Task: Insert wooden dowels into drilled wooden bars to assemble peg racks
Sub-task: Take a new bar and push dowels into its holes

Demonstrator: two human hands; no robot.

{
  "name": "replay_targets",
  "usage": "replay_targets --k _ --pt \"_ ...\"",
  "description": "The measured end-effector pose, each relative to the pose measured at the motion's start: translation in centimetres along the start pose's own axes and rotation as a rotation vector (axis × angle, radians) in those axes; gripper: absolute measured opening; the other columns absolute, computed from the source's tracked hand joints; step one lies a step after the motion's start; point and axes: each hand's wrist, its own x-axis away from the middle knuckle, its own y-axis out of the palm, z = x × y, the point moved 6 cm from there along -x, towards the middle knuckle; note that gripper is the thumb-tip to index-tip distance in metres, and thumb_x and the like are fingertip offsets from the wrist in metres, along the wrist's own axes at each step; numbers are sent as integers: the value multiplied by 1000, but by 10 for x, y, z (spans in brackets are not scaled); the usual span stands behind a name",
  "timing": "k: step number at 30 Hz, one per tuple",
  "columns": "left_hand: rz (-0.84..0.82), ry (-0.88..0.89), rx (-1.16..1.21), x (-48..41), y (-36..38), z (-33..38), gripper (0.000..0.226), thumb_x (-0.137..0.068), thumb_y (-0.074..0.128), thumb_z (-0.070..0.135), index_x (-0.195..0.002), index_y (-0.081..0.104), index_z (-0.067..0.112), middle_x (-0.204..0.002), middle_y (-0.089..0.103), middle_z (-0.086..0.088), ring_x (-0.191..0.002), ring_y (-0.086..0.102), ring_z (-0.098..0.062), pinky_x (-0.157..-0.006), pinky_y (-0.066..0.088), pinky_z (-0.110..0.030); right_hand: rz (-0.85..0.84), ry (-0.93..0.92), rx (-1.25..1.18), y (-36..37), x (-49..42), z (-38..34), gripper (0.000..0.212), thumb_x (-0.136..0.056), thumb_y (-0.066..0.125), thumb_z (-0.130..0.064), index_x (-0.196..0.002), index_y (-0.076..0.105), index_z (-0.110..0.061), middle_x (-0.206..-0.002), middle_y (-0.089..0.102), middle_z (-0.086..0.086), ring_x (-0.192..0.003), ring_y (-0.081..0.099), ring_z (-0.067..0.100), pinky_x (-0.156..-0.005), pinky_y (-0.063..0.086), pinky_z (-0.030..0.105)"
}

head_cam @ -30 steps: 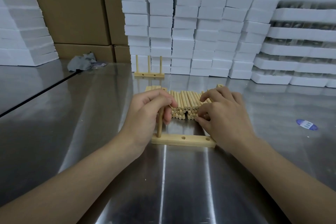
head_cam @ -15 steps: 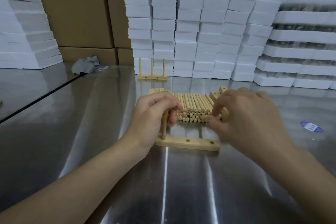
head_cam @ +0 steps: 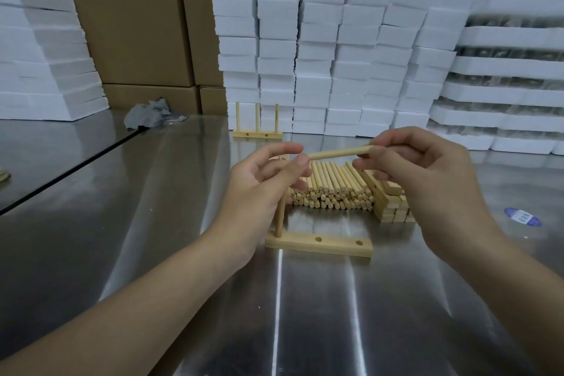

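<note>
Foam blocks [head_cam: 335, 40] walled off twelve o'clock, dowel pile [head_cam: 329, 189] before them. I saw the bar [head_cam: 320, 246] at centre, one peg [head_cam: 279, 223] upright behind the left hand [head_cam: 259, 189]. Above, the right hand [head_cam: 427, 180] pinched a dowel [head_cam: 338, 152]; the left thumb met its nine o'clock end, grip unclear.

The left hand [head_cam: 259, 188] hides the top of the upright pale wooden dowel [head_cam: 279, 221] (grip unclear); the right hand [head_cam: 427, 180] covers one end of the horizontal pale wooden dowel [head_cam: 338, 152].
</note>
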Motion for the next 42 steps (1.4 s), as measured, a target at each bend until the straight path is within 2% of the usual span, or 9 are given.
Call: replay_targets --k 4,8,12,18,23,28,33,38,42 --pt "29 20 93 -2 -6 5 26 -83 82 31 -108 83 21 -98 82 -9 -83 74 -12 -65 55 -18 -10 9 -25 3 0 6 8 -93 74 0 -98 72 -6 -87 80 12 -90 80 18 -74 59 19" --pt "9 58 59 -5 -8 6 31 -81 84 31 -111 82 20 -100 82 -11 -87 76 -15 -80 61 -26 -48 29 -45 8 1 11 23 -85 83 -1 -104 72 -10 -90 80 9 -83 77 15 -75 60 21" --pt "12 80 33 -6 -9 6 32 -78 86 31 -108 83 21 -97 82 -13 -87 78 -20 -90 63 -37 -62 23 -42 7 1 13 22 -84 85 -7 -102 75 -12 -89 79 6 -82 75 15 -71 59 20" --pt "2 101 1 -6 -9 9 32 -79 85 27 -108 81 15 -96 82 -13 -86 79 -23 -86 62 -30 -67 42 -62 5 -2 18 20 -82 86 -12 -98 77 -19 -92 79 6 -85 74 14 -65 57 20" --pt "-26 77 -25 -7 -8 6 26 -81 86 28 -104 82 16 -97 83 -12 -84 79 -23 -82 59 -25 -129 142 -208 8 -2 24 34 -71 87 -34 -104 82 -25 -97 78 1 -90 73 12 -66 57 20" --pt "-124 37 -77 -9 -4 3 15 -88 79 24 -102 84 24 -99 83 -10 -89 79 -24 -87 62 -30 -186 168 -271 18 2 28 29 -89 73 -40 -108 82 -21 -94 74 0 -81 65 8 -61 53 20" --pt "-134 39 -107 -9 -3 1 19 -99 66 3 -95 83 8 -89 82 -14 -85 79 -22 -79 61 -25 -154 69 -71 19 2 29 23 -106 60 -24 -99 74 -8 -76 70 0 -65 62 7 -54 47 17" --pt "-82 8 -158 -9 -5 0 21 -102 62 6 -93 81 9 -85 81 -11 -79 73 -18 -80 49 -43 -359 -91 256 33 12 29 25 -106 61 -23 -86 67 -10 -72 70 1 -66 65 9 -61 46 14" --pt "-102 37 -165 -9 -4 1 18 -96 65 17 -92 83 14 -85 80 -9 -80 72 -18 -74 51 -36 -428 -115 410 39 17 35 26 -104 62 -32 -85 66 -15 -76 70 -2 -71 68 14 -72 56 38"
